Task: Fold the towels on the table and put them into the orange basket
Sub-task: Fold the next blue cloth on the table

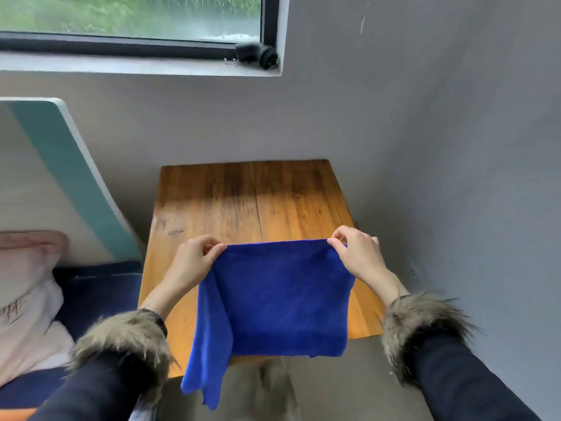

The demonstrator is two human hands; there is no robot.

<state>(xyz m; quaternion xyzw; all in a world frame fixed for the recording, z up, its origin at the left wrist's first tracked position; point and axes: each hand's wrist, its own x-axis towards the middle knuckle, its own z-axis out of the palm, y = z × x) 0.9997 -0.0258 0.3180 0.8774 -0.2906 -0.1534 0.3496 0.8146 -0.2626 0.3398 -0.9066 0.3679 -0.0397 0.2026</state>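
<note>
A blue towel [282, 299] hangs in the air over the near half of the wooden table [249, 202]. My left hand [194, 256] pinches its top left corner and my right hand [355, 250] pinches its top right corner, so the top edge is stretched flat between them. The cloth is doubled over, and a loose flap droops lower on the left side, past the table's front edge. An orange patch [15, 414] shows at the bottom left corner; I cannot tell whether it is the basket.
The table stands in a corner, with grey walls behind it and to its right. A dark blue seat [100, 293] with a pink and white cushion [27, 293] lies to the left. A window [130, 16] is above.
</note>
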